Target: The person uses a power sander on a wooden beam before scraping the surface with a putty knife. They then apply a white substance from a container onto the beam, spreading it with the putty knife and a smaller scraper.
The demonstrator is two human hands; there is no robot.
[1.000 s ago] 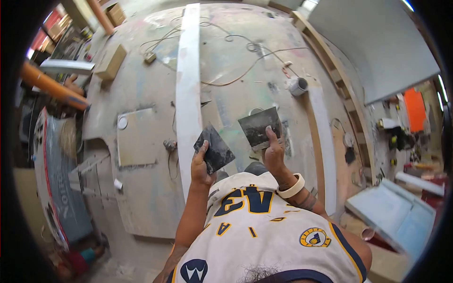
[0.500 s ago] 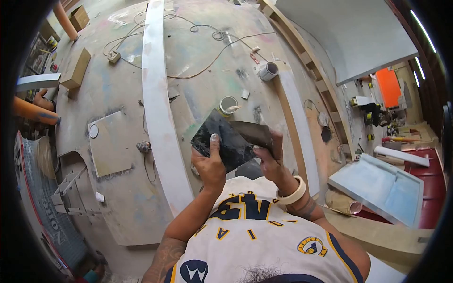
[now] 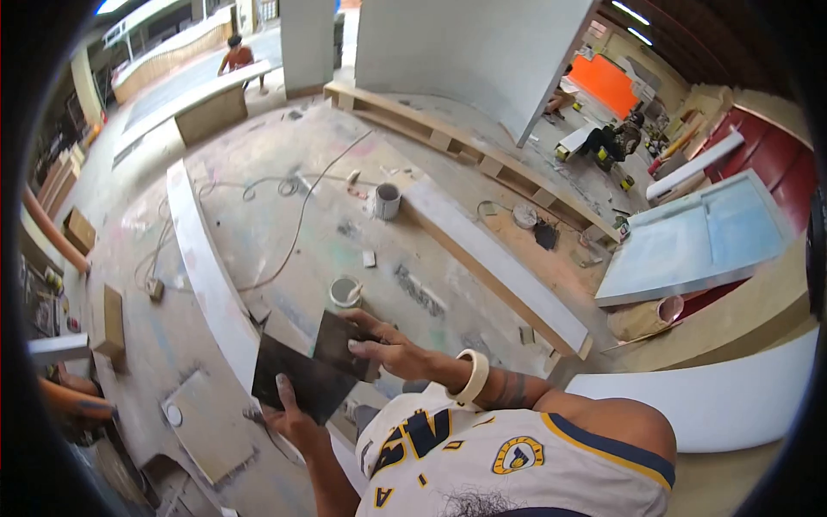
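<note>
My left hand [image 3: 293,420] holds a large dark sheet [image 3: 297,375] by its lower edge, thumb on top. Pinched in my right hand [image 3: 388,346] is a smaller dark flat piece [image 3: 334,338], which overlaps the sheet's upper right part. Just beyond the two pieces stands an open can [image 3: 345,291] with a stick in it. A long white board [image 3: 205,258] runs past on the left.
Another can [image 3: 387,201] stands by a white-topped beam [image 3: 500,263]. A cable [image 3: 301,220] loops over the stained floor. On the right are a light blue panel [image 3: 698,237] and a white curved panel [image 3: 715,388]. Another person [image 3: 239,60] sits far back left.
The view has swung up and to the right, showing more of the far area. Both hands, still holding the dark pieces, appear lower and further left, and the pieces are angled differently.
</note>
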